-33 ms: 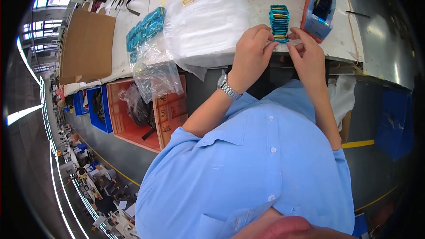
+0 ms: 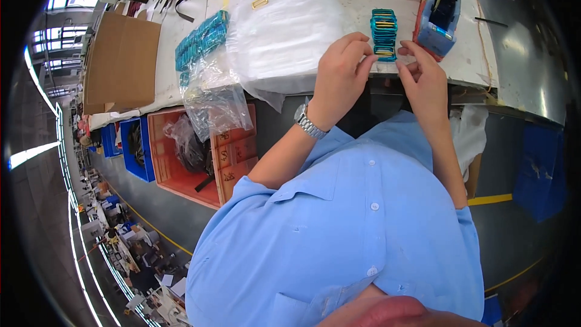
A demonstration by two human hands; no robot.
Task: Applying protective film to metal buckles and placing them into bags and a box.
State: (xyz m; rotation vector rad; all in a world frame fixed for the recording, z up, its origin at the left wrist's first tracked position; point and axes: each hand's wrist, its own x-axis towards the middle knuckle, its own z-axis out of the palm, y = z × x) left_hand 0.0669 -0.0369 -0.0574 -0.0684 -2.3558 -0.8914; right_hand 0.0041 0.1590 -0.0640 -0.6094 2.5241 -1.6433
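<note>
At the near edge of the worktable (image 2: 475,57), the left hand (image 2: 342,74) and right hand (image 2: 426,80) flank the near end of the stack of teal-wrapped frames (image 2: 384,31), thumbs and forefingers slightly parted; whether either pinches a frame, I cannot tell. Light, even pressure from both sides should keep the row square, clear of the tape dispenser (image 2: 440,31) farther right.

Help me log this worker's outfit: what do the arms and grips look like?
Light-blue cloth sleeves end near the elbows, leaving the forearms bare. A silver metal-link watch circles the left wrist. The left grip and right grip wear no gloves.
</note>
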